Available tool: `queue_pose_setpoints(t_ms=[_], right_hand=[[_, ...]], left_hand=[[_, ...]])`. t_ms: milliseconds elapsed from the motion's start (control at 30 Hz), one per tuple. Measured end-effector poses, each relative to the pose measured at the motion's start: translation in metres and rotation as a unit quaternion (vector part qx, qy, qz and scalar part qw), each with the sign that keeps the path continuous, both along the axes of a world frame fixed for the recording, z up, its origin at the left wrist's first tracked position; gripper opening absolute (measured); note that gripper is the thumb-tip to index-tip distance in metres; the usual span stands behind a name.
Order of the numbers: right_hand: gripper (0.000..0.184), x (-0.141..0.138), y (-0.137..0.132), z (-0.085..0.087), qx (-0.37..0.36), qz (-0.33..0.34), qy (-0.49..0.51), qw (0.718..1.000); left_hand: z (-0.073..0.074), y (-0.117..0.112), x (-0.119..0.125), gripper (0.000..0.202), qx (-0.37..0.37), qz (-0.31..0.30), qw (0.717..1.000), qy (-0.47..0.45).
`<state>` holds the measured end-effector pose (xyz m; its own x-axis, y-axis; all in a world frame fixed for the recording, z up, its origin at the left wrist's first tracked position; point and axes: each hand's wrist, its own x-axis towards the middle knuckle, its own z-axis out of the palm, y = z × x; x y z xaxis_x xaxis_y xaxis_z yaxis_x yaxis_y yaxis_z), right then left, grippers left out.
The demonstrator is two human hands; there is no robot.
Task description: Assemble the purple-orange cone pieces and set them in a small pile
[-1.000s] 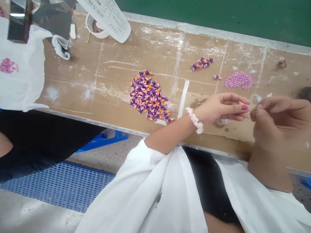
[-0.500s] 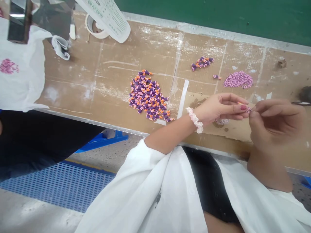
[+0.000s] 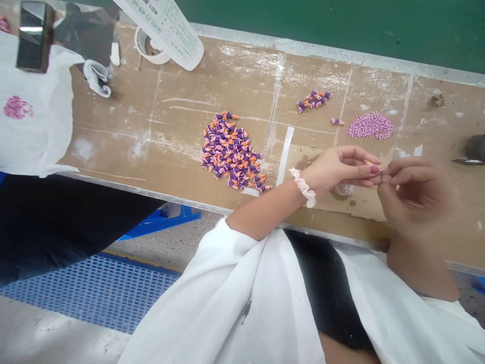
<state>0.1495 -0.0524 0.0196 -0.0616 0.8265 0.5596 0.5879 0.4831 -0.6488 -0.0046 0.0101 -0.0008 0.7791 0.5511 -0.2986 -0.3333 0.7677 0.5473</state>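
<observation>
"Right of centre in the frame, is there a container?"

"Yes, a small, round, clear dish (image 3: pixel 345 190), partly covered by the left hand (image 3: pixel 341 169); I can't make out its contents."

"Any other?"

"At upper left, a white, round-cornered object with green print (image 3: pixel 166 30) overlaps a roll of white tape (image 3: pixel 156 59); whether it holds anything I can't tell."

"How are the hands posed?"

"The left reaches rightward from the bottom centre, thumb pressed towards the fingers on a small piece with an orange part (image 3: pixel 368 163), mostly hidden, right of centre. The right hand (image 3: pixel 417 194), blurred, curls in beside it, thumb and forefinger pinched together at the left fingertips; I can't tell whether anything sits between them."

"And around them?"

"Above, at right, a heap of tiny pinkish-purple bits (image 3: pixel 370 126); mid-frame, a large pile of purple, orange and pink pieces (image 3: pixel 231 151), both on a brown, cardboard-like tabletop (image 3: pixel 125 111)"
</observation>
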Motion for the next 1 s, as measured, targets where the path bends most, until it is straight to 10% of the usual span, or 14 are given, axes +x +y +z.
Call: queue_pose_setpoints(t_ms=[167,300,433,633,733,1000], right_hand=[[0.028,0.0,0.003,-0.008,0.015,-0.01,-0.003,1.0],[0.022,-0.002,0.007,-0.016,0.063,-0.068,0.022,0.995],[0.024,-0.002,0.008,-0.018,0.088,-0.091,-0.013,0.992],[0.022,0.001,0.011,-0.022,0.084,-0.077,-0.027,0.993],[0.022,0.002,0.013,-0.024,0.08,-0.079,-0.021,0.993],[0.027,0.002,0.014,-0.025,0.071,-0.078,-0.015,0.994]], left_hand=[[0.003,0.002,-0.001,0.016,0.049,0.002,0.998,0.027],[-0.004,0.015,-0.001,0.018,0.16,0.121,0.967,0.154],[-0.027,0.043,-0.004,0.024,0.259,0.253,0.885,0.293],[-0.03,0.054,-0.015,0.033,0.45,0.273,0.718,0.456],[-0.022,0.049,-0.015,0.029,0.54,0.22,0.648,0.49],[-0.035,0.061,-0.002,0.038,0.613,0.019,0.61,0.502]])
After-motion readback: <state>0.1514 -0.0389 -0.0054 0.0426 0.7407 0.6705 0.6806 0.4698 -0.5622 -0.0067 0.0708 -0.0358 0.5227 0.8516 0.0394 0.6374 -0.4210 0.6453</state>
